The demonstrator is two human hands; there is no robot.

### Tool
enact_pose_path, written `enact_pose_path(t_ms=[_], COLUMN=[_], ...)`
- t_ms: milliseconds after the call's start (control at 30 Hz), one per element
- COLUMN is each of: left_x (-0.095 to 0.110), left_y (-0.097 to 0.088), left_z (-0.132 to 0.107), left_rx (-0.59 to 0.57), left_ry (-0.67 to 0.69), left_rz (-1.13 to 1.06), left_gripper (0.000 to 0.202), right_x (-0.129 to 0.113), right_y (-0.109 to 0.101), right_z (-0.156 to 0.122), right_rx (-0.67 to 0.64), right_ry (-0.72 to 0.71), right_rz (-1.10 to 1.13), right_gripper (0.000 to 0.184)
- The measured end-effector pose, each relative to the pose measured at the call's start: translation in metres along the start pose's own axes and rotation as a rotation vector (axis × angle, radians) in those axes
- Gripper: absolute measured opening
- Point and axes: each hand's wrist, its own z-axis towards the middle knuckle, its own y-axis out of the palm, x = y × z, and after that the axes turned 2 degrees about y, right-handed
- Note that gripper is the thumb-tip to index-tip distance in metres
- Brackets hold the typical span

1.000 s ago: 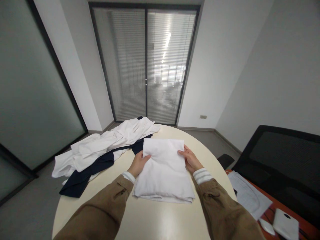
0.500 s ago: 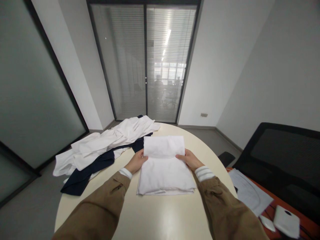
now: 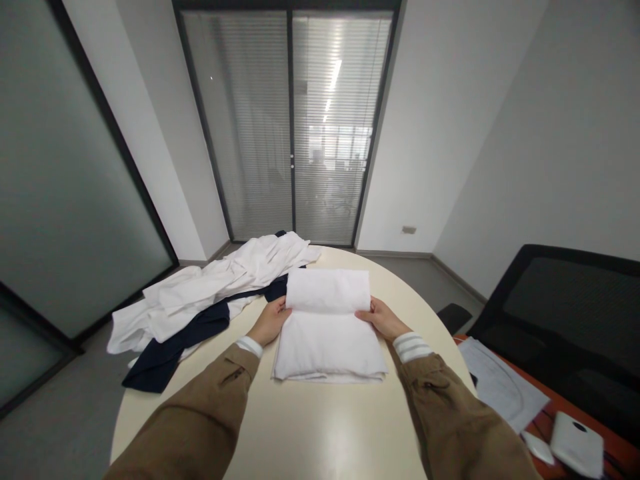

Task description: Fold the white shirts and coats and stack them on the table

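A white folded garment [image 3: 330, 347] lies on the round cream table [image 3: 320, 433] in front of me, with a crease running across it between my hands. My left hand [image 3: 269, 320] pinches its left edge at the crease, thumb on top and fingers underneath. On the opposite edge, my right hand [image 3: 385, 319] grips the cloth the same way. The far part is a flat band; the near part spreads wider, its layered hem towards me. What kind of garment it is, the folds do not show.
Rumpled white clothes [image 3: 225, 280] and a navy garment [image 3: 175, 347] are heaped at the table's left, some hanging past the edge. A black mesh chair [image 3: 565, 320] stands right, by a reddish surface holding papers [image 3: 500, 380], a white mouse [image 3: 537, 447] and a white device [image 3: 577, 443].
The near hem of the white garment has shifted slightly away from me. Both hands keep their hold on its side edges, the right one a touch further right.
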Motion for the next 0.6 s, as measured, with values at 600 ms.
enact_pose_path(t_ms=[600], left_x=[0.012], left_y=[0.01], left_z=[-0.005], left_rx=[0.149], left_ry=[-0.083], left_rz=[-0.179], left_gripper=[0.043], right_x=[0.005], right_y=[-0.004], right_z=[0.006], right_rx=[0.182], right_ry=[-0.099], right_rz=[0.057], right_gripper=[0.03])
